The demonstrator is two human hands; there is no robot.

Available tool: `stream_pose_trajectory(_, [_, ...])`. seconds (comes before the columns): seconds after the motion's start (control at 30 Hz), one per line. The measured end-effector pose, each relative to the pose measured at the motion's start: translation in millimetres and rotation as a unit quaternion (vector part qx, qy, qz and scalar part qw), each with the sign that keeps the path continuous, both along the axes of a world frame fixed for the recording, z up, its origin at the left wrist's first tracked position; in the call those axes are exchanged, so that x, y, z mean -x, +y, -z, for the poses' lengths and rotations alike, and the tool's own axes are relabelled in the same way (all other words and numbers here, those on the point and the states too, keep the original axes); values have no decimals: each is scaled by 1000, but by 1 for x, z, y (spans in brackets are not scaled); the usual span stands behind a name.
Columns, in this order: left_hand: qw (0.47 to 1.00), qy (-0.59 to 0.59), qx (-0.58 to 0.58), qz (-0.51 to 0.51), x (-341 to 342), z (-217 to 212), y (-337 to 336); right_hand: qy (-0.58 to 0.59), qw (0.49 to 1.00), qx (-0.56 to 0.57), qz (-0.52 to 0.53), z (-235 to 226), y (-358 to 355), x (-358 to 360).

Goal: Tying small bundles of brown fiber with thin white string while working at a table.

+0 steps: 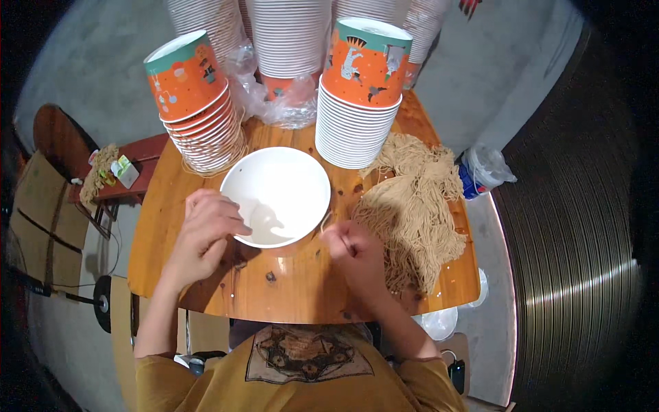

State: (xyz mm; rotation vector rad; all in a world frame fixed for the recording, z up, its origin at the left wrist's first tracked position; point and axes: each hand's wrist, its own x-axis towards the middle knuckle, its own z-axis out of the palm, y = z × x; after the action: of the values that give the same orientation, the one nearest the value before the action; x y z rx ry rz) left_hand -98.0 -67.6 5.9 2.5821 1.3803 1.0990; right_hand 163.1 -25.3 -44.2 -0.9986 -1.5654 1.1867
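Note:
A white-lined paper bucket [278, 192] stands mouth-up at the middle of the wooden table, and its inside is bare. My left hand [209, 230] is curled at its near-left rim, with the fingers bent over the edge. My right hand [355, 253] is closed just right of the bucket, and a short beige cord [326, 220] sticks out from its fingertips. Beside that hand a large heap of beige cords [419, 220] spreads over the table's right side. The fingers of my right hand partly hide what they pinch.
Two stacks of orange-and-green paper buckets, a left one [185, 79] and a right one [367, 62], stand upside down behind. The left stack has cords around it. Taller stacks [292, 41] and clear plastic wrap [295, 103] are farther back. A blue bin [473, 182] stands right of the table [165, 240].

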Motion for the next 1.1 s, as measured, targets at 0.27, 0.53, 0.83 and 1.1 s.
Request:
stream_pose_trajectory(0.27, [997,-28,51,53,-73,-11,0,-28,993,-39,-105,-25,-21,-6])
stream_pose_trajectory(0.53, [994,15,89,63,-79,-11,2,-24,995,-69,-62,-11,-19,-32])
stream_pose_trajectory(0.83, [995,17,90,40,-86,-13,2,-144,940,-308,-30,-12,1,-26])
stream_pose_trajectory(1.1, [996,16,72,40,-89,-9,4,106,982,103,-117,2,-18,-5])
